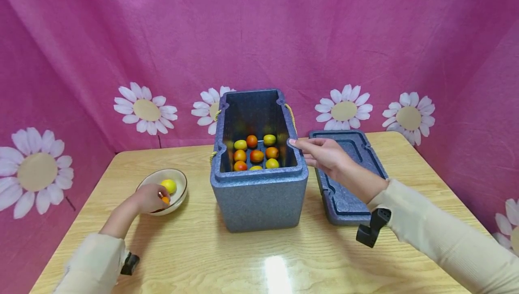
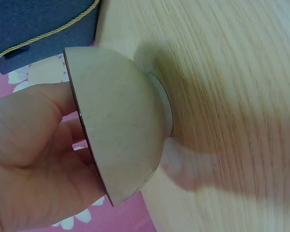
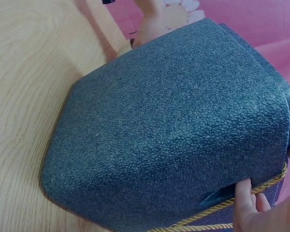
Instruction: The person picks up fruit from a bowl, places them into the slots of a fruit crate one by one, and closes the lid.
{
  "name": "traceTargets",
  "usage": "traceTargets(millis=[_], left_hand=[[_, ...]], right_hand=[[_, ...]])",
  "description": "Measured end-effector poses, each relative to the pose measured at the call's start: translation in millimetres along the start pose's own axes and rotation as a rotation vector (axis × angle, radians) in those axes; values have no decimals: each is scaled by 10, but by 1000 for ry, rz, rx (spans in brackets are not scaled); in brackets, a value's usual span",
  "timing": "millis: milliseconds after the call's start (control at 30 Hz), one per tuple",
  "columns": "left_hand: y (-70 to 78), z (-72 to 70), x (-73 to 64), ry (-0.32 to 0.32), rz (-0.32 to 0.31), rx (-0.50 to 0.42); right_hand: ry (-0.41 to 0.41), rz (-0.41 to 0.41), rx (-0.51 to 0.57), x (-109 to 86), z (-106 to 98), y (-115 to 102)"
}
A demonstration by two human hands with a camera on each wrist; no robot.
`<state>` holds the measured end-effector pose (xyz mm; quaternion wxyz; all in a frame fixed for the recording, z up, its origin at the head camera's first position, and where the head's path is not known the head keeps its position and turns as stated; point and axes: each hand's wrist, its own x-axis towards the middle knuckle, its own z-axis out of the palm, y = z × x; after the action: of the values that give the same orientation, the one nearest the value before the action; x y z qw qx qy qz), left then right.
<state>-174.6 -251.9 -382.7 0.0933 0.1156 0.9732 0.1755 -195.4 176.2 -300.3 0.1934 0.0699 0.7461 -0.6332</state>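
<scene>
A cream bowl (image 1: 179, 181) with a dark rim stands at the left, a small yellow fruit (image 1: 169, 186) inside it. My left hand (image 1: 152, 198) reaches over its near side and pinches a small orange fruit (image 1: 165, 199); in the left wrist view the bowl wall (image 2: 121, 121) hides the fingertips. Mid-table is an uncovered dark grey foam box (image 1: 261, 204), with several red, orange and yellow fruits (image 1: 257, 156) on its floor. My right hand (image 1: 324, 153) grips the box's right rim, thumb on top, fingers (image 3: 243, 193) at the side recess by the gold cord (image 3: 203, 212).
The grey box lid (image 1: 352, 199) lies on the wooden table (image 1: 194, 258) to the right of the box, partly beneath the right forearm. A pink curtain (image 1: 259, 28) with white flowers hangs behind and along both sides.
</scene>
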Motion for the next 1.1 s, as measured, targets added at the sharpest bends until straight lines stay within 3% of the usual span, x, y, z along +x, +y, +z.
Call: traceTargets(millis=[200,500,1100], left_hand=[[-24,17,-16,16,9,2],[38,-147,-69,12,-53,-38],[119,-255,-70,88,30,-73]], right_hand=[[-5,-11,12,6,13,2],[-3,-4,15,-16,3,1],[-13,-22,13,-11,3,6]])
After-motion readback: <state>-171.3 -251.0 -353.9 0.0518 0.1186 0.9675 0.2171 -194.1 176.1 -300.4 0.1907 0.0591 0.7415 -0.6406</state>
